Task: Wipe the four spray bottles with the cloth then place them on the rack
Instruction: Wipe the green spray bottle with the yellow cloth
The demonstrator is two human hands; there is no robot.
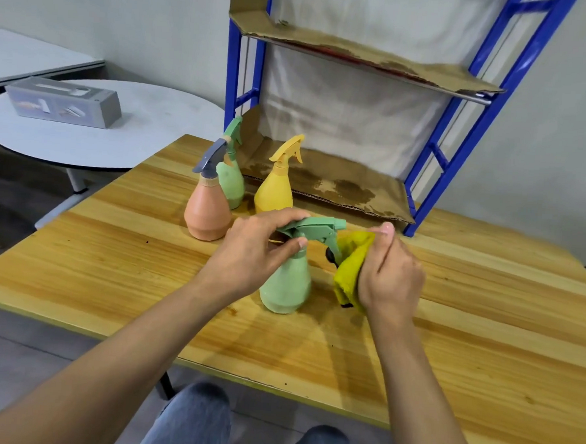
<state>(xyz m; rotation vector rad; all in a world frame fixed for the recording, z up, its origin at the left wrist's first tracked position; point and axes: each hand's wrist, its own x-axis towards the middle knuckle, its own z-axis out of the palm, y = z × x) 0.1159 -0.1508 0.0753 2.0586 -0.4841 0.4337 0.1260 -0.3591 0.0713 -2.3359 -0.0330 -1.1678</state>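
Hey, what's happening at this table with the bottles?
A person is wiping a green spray bottle that stands on the wooden table. The left hand steadies its trigger head while the right hand rubs a yellow cloth at the nozzle. An orange bottle, a second green bottle and a yellow bottle stand near the blue rack; its shelves hold no bottles yet.

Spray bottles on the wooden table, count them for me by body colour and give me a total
Green: 2, the near green bottle held at its trigger head by the left hand, and the far green bottle
Orange: 1, the orange bottle
Yellow: 1, the yellow bottle
Total: 4
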